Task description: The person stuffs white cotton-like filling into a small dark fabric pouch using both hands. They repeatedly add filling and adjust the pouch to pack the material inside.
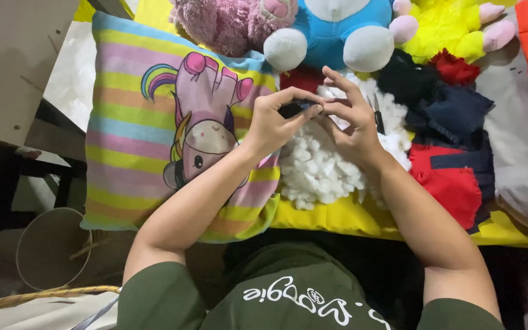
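My left hand (274, 121) and my right hand (351, 119) meet fingertip to fingertip over a heap of white stuffing (319, 171). Between the fingers of both hands is a small dark piece (293, 109), pinched from either side. A thin metal tool (377, 113), perhaps small scissors, lies tucked against my right palm. The stuffing rests on a yellow sheet (337, 217).
A striped pillow (135, 146) with a unicorn picture lies to the left. Red and dark blue fabric scraps (453, 140) lie to the right. Pink (227, 21), blue (337, 33) and yellow (444, 27) plush toys line the far side. A round hoop (50, 244) sits at lower left.
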